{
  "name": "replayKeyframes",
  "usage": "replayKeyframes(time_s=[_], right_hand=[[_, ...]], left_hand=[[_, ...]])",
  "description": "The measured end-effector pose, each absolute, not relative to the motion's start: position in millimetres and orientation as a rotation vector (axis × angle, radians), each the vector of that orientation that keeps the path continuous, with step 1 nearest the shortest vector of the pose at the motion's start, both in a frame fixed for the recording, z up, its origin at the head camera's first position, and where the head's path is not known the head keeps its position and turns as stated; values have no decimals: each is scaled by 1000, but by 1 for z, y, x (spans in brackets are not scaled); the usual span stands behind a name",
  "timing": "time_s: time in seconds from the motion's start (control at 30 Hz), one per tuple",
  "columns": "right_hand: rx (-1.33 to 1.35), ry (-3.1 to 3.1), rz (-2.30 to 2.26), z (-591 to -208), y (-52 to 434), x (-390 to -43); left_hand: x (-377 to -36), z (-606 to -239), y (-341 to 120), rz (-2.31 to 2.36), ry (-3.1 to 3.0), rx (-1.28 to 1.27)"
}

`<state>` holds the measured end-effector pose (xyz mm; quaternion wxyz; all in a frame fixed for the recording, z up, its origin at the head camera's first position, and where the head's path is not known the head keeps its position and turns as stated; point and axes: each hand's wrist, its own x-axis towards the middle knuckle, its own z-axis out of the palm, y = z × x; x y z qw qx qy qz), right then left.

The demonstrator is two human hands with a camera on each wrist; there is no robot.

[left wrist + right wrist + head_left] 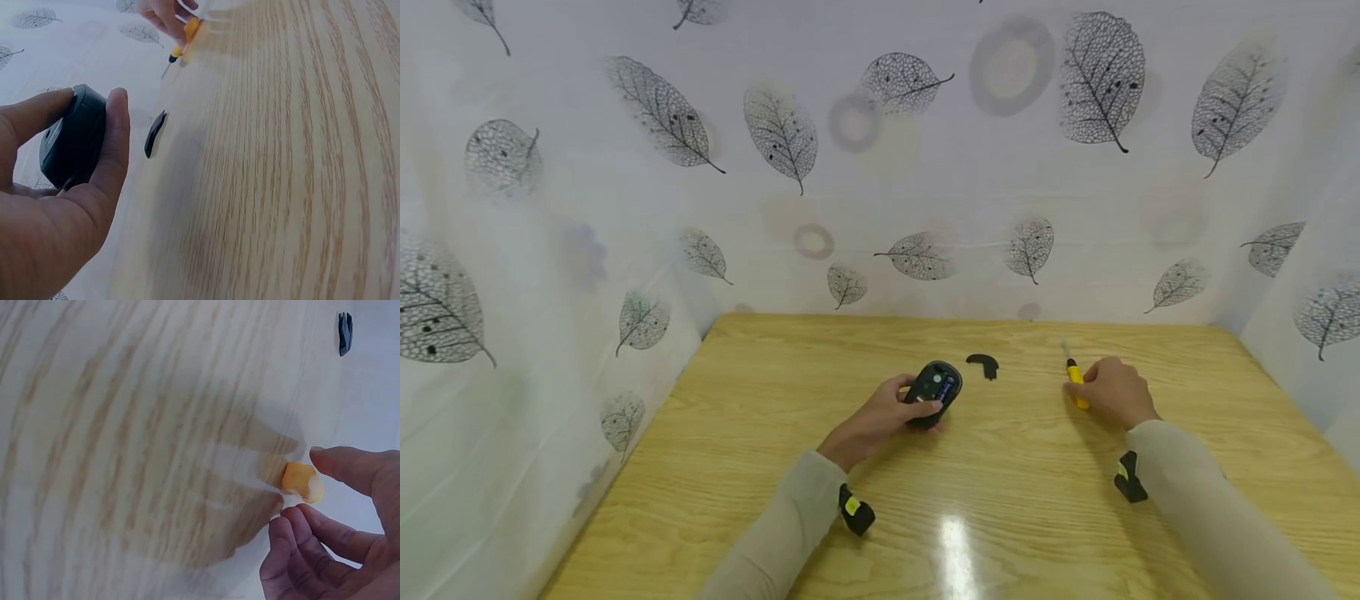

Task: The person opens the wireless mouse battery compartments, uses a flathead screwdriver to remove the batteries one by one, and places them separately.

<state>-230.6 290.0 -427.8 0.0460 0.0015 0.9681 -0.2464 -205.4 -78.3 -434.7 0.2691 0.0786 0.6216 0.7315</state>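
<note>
White sheeting printed with grey skeleton leaves is closing off three sides of the wooden table (1000,533), whose pale varnished grain is throwing back a glare spot near the front edge.

On that table the left hand (880,417) is cupping a black computer mouse (934,392) turned belly-up, thumb along one flank and fingers curling round the other, so the opened underside with its battery bay is facing upward near the table's middle. Rigid moulded plastic like this is probably light and stiff but smooth, so the flanks, where the hand is already bearing, look like the safest place to take it; the exposed bay is likely the delicate part.

Well apart to the right, the right hand (1112,392) is resting on the table with its fingertips closing lightly round the yellow handle of a small screwdriver (1077,383); the thin metal shaft is pointing away toward the back wall. That tool looks light and hard, apt to roll on the varnish, and the fat handle is the natural place to pinch it.

Between the two hands, just behind the mouse, a small black curved cover piece (982,364) is lying flat and untouched; thin plastic like that would probably flex or snap if levered.
</note>
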Motion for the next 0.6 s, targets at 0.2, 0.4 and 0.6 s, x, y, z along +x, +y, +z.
replayKeyframes(time_s=[0.2, 0.4, 0.6], right_hand=[[16, 2950, -742, -426, 290, -229], [15, 2950, -764, -428, 291, -228], [-2, 2961, -767, -428, 294, -227]], left_hand=[[-206, -434, -80, 1968, 1682, 191], [-208, -436, -81, 1962, 1678, 190], [-209, -438, -82, 1958, 1699, 165]])
